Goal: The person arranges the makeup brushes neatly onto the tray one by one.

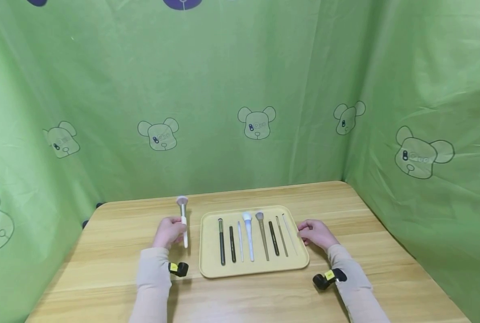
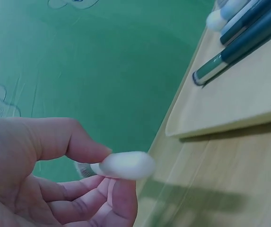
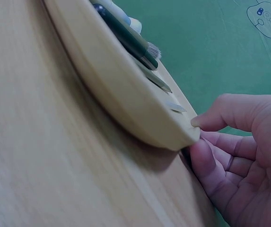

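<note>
My left hand (image 1: 170, 231) pinches a makeup brush (image 1: 184, 222) by its white handle, left of the tray, with the pinkish bristles pointing up and away. In the left wrist view the handle's rounded end (image 2: 130, 165) shows between thumb and fingers. A pale yellow tray (image 1: 211, 270) lies on the table, bearing several brushes side by side, among them a white fluffy brush (image 1: 249, 237), a brown brush (image 1: 262, 235) and a black-handled brush (image 1: 222, 242). At the tray's right edge, my right hand (image 1: 316, 233) grips the rim between thumb and fingers.
The wooden table (image 1: 102, 264) has its back edge against a green curtain (image 1: 207, 89) printed with bear heads, which also encloses both sides. Each sleeve carries a small black wrist camera (image 1: 179, 269). Bare wood shows around the tray.
</note>
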Action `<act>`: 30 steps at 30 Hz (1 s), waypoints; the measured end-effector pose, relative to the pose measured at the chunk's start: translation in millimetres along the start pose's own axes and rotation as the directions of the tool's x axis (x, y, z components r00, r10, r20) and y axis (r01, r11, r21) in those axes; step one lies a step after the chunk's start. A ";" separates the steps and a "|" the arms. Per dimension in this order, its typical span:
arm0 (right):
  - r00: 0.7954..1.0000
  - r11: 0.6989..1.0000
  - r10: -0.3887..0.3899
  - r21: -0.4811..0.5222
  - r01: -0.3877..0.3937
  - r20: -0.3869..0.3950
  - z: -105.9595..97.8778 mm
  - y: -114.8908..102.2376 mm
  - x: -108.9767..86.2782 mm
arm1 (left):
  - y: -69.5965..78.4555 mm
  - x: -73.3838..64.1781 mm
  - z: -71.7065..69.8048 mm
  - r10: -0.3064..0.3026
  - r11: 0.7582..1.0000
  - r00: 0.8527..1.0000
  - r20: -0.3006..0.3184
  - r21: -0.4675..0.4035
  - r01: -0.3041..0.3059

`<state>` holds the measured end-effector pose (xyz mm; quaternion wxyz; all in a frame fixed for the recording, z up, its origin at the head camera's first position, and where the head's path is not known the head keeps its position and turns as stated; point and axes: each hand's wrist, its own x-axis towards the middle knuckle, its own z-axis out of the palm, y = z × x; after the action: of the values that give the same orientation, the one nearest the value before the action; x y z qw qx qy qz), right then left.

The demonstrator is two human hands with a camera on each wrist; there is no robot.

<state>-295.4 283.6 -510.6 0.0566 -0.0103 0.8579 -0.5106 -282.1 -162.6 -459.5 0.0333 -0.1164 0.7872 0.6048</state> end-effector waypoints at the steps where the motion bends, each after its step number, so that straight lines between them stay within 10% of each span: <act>1: 1.000 1.000 0.002 0.004 -0.002 -0.002 0.1 0.1 -0.1 | 0.3 0.0 2.5 0.000 1.000 1.000 0.005 0.001 0.000; 30: 1.000 1.000 0.004 0.007 -0.004 -0.008 -0.3 0.4 0.1 | 6.4 -14.2 57.2 0.048 0.979 0.980 0.193 0.184 -0.084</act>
<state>-295.5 284.0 -510.8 0.0542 -0.0066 0.8563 -0.5135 -274.8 -104.1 -466.0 0.0984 -0.0288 0.8383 0.5355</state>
